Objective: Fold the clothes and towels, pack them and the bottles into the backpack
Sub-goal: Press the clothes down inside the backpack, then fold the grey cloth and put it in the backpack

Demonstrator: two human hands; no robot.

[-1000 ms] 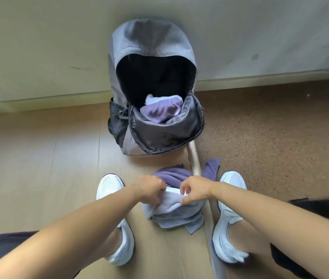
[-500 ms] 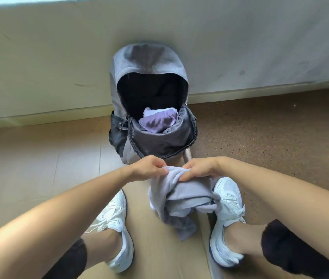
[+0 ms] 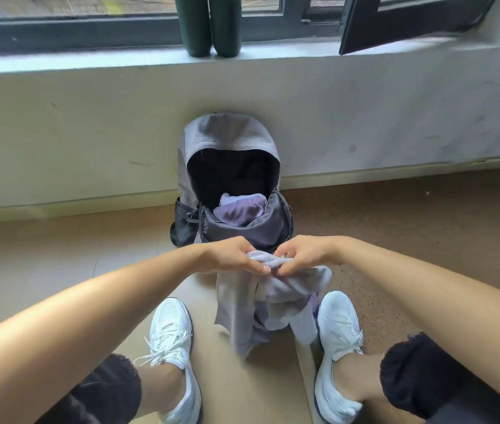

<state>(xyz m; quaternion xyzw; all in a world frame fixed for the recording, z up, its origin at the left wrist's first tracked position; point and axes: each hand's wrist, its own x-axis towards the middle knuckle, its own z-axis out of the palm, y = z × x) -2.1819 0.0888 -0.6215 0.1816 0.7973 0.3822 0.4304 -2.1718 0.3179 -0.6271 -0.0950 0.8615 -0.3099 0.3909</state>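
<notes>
A grey backpack (image 3: pixel 230 139) leans open against the wall, with folded purple and white cloth (image 3: pixel 239 209) inside its mouth. In front of it, my left hand (image 3: pixel 230 255) and my right hand (image 3: pixel 307 255) pinch the top edge of a light grey garment (image 3: pixel 242 304), fingertips almost meeting. The garment hangs bunched between my feet, above the floor. Two dark green bottles (image 3: pixel 210 26) stand side by side on the window sill above the backpack.
My white sneakers (image 3: pixel 172 341) are planted on either side of the hanging garment. The floor is pale wood on the left and brown cork (image 3: pixel 411 228) on the right. An open window frame (image 3: pixel 395 22) juts over the sill at the right.
Both hands have lifted the grey garment from the floor up toward the backpack. My head has tilted up, bringing the sill and bottles into view.
</notes>
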